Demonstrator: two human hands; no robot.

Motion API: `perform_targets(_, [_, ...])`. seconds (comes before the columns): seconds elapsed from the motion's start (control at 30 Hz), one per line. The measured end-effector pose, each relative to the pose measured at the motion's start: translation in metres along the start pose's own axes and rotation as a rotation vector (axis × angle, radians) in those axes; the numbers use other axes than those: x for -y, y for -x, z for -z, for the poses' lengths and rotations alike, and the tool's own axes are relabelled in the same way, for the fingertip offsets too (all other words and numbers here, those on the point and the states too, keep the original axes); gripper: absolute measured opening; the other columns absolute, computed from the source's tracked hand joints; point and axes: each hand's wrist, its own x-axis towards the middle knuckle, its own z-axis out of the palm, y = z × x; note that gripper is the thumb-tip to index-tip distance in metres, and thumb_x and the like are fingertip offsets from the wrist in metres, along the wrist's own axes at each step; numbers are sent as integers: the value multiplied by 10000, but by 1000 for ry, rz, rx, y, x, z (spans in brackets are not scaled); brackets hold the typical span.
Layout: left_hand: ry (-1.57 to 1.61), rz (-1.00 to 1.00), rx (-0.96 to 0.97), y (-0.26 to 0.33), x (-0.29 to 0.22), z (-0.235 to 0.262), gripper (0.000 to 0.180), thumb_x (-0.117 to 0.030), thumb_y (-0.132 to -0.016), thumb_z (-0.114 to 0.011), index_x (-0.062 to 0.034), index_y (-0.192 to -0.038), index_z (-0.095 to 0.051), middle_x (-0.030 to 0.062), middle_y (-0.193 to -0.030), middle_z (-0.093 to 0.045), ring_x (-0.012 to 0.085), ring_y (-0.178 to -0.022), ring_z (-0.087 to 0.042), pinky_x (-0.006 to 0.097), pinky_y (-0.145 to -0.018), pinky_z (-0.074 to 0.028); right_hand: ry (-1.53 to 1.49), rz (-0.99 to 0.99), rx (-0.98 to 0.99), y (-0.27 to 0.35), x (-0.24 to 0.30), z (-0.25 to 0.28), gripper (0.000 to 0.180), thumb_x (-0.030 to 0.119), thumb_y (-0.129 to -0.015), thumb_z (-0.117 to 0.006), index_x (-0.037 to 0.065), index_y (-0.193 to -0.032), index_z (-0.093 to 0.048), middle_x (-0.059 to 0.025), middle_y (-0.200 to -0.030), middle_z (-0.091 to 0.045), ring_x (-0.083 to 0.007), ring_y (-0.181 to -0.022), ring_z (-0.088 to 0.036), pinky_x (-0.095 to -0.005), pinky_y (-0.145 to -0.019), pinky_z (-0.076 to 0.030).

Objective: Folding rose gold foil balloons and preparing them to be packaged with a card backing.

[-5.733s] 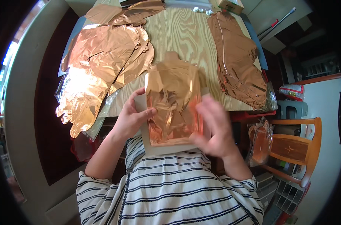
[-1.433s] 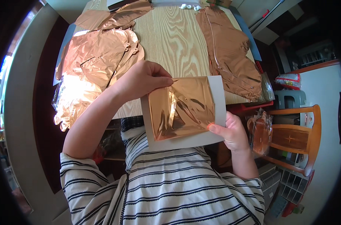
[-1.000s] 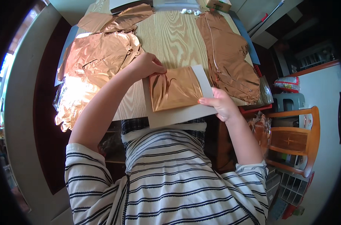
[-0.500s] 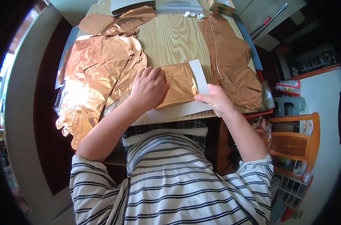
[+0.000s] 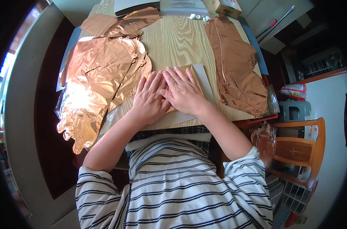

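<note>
My left hand (image 5: 150,97) and my right hand (image 5: 184,91) lie side by side, palms down and fingers stretched out. Under them is a copper-coloured foil sheet folded into a flat packet (image 5: 196,78), mostly covered by the hands. A white card (image 5: 206,82) beneath the packet shows along its right side and near edge. Both hands press on the packet, neither gripping it. The right thumb reaches over to the left hand.
Left of the hands, shiny copper foil balloons (image 5: 99,63) lie spread out, overhanging the table's near-left edge. A stack of similar foil pieces (image 5: 236,63) lies at the right. Small white pieces (image 5: 198,17) and a cardboard box (image 5: 227,7) sit far back. A wooden chair (image 5: 295,149) stands right.
My right hand has let go of the card's right edge and moved left onto the foil packet. My left hand has flattened, its fingers now stretched out.
</note>
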Motion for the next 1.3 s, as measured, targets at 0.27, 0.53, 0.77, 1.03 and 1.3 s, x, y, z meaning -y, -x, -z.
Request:
perform_targets(0.27, [-8, -30, -54, 4, 1, -2, 733, -489, -987, -529, -31, -1545, -401, 245, -1598, -359, 400, -1498, -308, 533, -1228, -189, 122, -103, -73, 22, -34, -5, 793, 545, -1042, -426, 7, -1600, -258, -192, -1684, -210, -370, -1558, -183, -566, -1253, -66])
perform_targets(0.53, [-103, -5, -37, -16, -17, 17, 744, -536, -994, -494, -9, -1516, -432, 284, -1553, -409, 446, -1483, -325, 569, -1233, -159, 126, -91, -111, 25, -36, -12, 816, 519, -1013, -494, 18, -1607, -247, -206, -1687, -188, -388, -1560, -165, -599, -1245, -60])
perform_targets(0.77, [-2, -51, 25, -27, -14, -16, 856, -658, -1006, -374, -18, -1574, -349, 239, -1626, -322, 395, -1538, -241, 549, -1248, -121, -188, -39, -269, 25, -52, -2, 696, 357, -980, -600, -14, -1526, -378, -234, -1569, -391, -381, -1471, -349, -518, -1217, -240])
perform_targets(1.03, [4, -75, 93, -10, -26, -3, 869, -670, -1002, -372, -20, -1577, -339, 231, -1635, -301, 391, -1537, -235, 543, -1244, -132, -258, -510, -359, 170, -13, 47, 227, 190, -950, -700, -19, -886, -638, -130, -725, -652, -304, -600, -628, -367, -583, -509])
perform_targets(1.3, [234, -90, 21, 0, -40, 20, 462, -343, -915, -688, -74, -1289, -656, 155, -1366, -594, 340, -1328, -503, 477, -1121, -364, -1805, -744, -202, 209, 10, -9, 326, 295, -1025, -646, 7, -1177, -625, -138, -952, -730, -178, -740, -728, -249, -623, -559])
